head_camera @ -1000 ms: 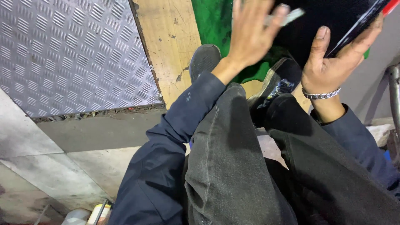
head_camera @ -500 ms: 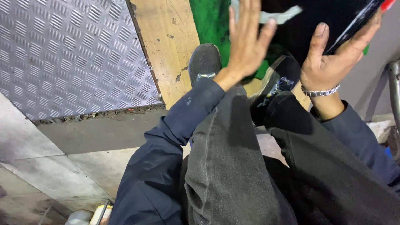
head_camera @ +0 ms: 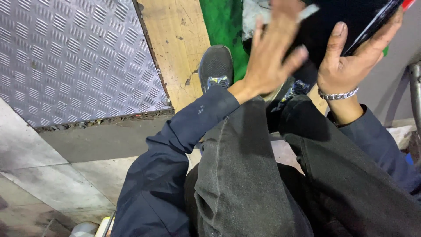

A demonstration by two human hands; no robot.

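Observation:
My right hand (head_camera: 351,61), with a silver chain bracelet at the wrist, grips a flat black panel (head_camera: 351,17) with a thin dark edge and a red corner at the top right. My left hand (head_camera: 274,57) is raised with its fingers spread, its back toward me, in front of the black panel. A pale strip (head_camera: 307,13) shows by its fingertips; whether the hand holds it is unclear. I am seated, in dark trousers and a navy jacket, with my black shoes (head_camera: 215,68) on the floor below.
A grey tread-pattern metal plate (head_camera: 74,61) lies at the left. A worn wooden plank (head_camera: 175,48) runs beside it, with green matting (head_camera: 223,30) to its right. Grey concrete slabs (head_camera: 79,175) fill the lower left. A metal tube (head_camera: 414,96) stands at the right edge.
My left hand has drifted slightly right and up across the black panel, fingers still spread. My right hand keeps its grip and has hardly moved.

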